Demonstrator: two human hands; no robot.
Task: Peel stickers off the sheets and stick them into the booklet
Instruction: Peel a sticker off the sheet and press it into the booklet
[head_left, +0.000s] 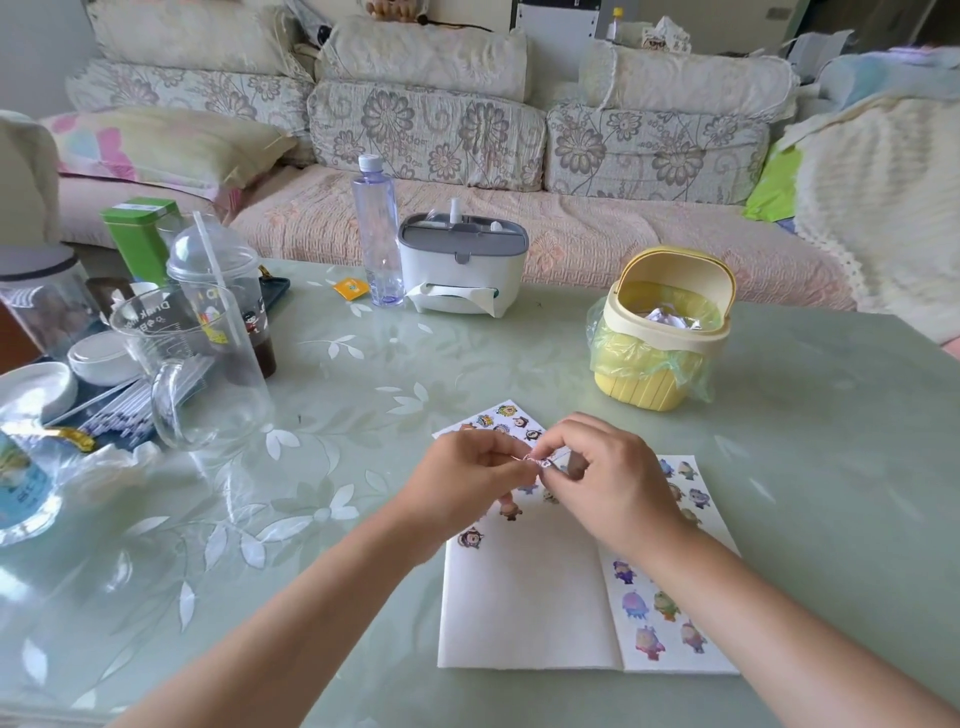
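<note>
A white booklet lies open on the table in front of me, with a few stickers on its left page and several on its right page. A sticker sheet with cartoon figures lies just beyond it, partly hidden by my hands. My left hand and my right hand meet above the booklet's top edge. Both pinch a small crumpled sticker between their fingertips. Whether it is stuck to a finger I cannot tell.
A yellow mini bin with a green liner stands behind the booklet to the right. A white tissue box and a clear bottle stand further back. Cups, a glass jug, dishes and straws crowd the left side. A sofa runs behind the table.
</note>
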